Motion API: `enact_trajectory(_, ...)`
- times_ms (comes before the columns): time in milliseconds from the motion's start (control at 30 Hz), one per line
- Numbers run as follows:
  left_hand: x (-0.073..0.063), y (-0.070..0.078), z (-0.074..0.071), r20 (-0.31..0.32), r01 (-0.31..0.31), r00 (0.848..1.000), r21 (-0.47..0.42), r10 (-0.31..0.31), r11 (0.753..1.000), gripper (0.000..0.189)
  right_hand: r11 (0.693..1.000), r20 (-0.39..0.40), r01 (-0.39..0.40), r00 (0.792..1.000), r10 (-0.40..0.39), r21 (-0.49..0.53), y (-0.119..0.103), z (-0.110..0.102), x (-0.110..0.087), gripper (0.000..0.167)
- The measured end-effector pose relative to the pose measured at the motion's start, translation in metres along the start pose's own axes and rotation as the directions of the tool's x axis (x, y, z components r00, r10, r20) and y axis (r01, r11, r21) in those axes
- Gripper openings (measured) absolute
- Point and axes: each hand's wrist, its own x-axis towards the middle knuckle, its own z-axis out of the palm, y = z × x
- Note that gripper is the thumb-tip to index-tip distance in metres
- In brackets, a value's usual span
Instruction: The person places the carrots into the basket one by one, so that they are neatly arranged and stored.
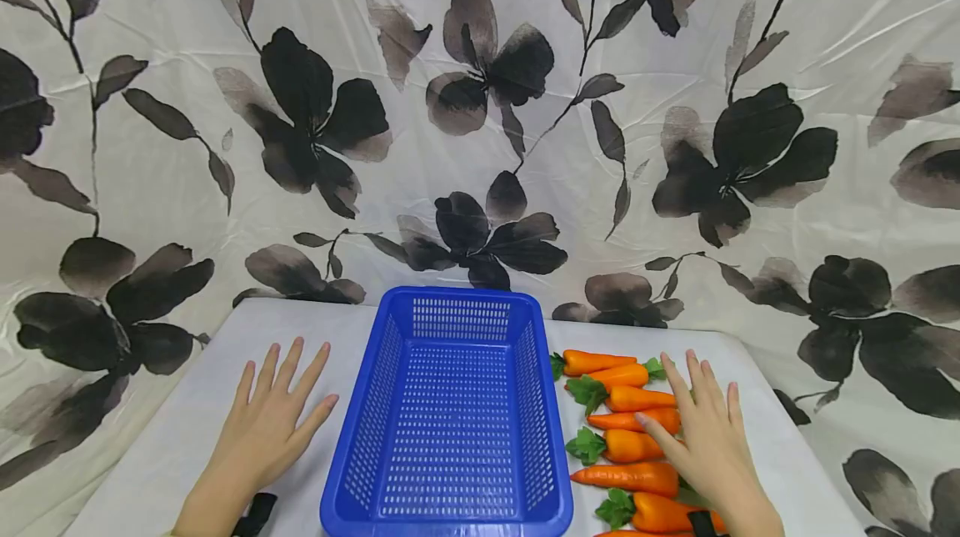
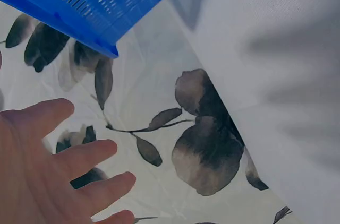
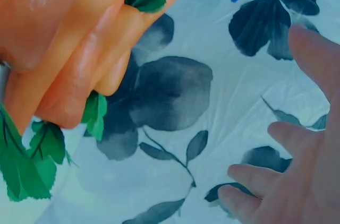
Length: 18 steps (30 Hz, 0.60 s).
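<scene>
A blue perforated plastic basket (image 1: 555, 437) stands in the middle of the table with nothing in it. To its left, my left hand (image 1: 272, 420) is held with fingers spread and holds nothing; the left wrist view shows the same hand (image 2: 69, 176) apart from the basket (image 2: 106, 6). On the basket's right lie several orange carrots (image 1: 626, 477) with green leafy tops, in a column, pointing alternate ways. My right hand (image 1: 708, 429) hovers over their right ends, fingers spread, hiding part of them. In the right wrist view, carrots (image 3: 79, 49) appear beside that hand (image 3: 297, 165), which grips nothing.
The table (image 1: 300, 324) has a white cover. Behind it hangs a white cloth (image 1: 585, 237) with dark flower prints, which also shows at both sides. A dark strap (image 1: 255, 514) is on the left wrist, another (image 1: 702, 523) on the right.
</scene>
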Motion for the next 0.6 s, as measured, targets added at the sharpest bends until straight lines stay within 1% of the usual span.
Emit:
enact_trajectory(200,-0.002,0.003,-0.006,-0.024,-0.014,1.000,0.001,0.014,1.000,0.070,0.999,-0.114,0.031,0.993,-0.027,0.036,0.004,-0.007,0.000,0.084)
enact_trajectory(333,-0.003,0.005,-0.010,-0.051,-0.027,0.998,0.003,0.027,1.000,0.068,0.992,-0.216,0.069,0.975,-0.044,0.106,0.008,-0.011,-0.002,0.082)
enact_trajectory(433,-0.004,0.008,-0.013,-0.073,-0.038,0.997,-0.001,0.038,0.999,0.066,0.977,-0.284,0.092,0.958,-0.035,0.191,0.012,-0.015,-0.004,0.079)
enact_trajectory(533,-0.006,0.013,-0.017,-0.090,-0.048,0.995,-0.017,0.046,0.999,0.064,0.958,-0.327,0.101,0.945,-0.008,0.270,0.016,-0.020,-0.010,0.079)
enact_trajectory(600,-0.008,0.017,-0.018,-0.094,-0.050,0.994,-0.028,0.047,0.998,0.062,0.948,-0.348,0.108,0.938,0.003,0.300,0.020,-0.023,-0.014,0.080)
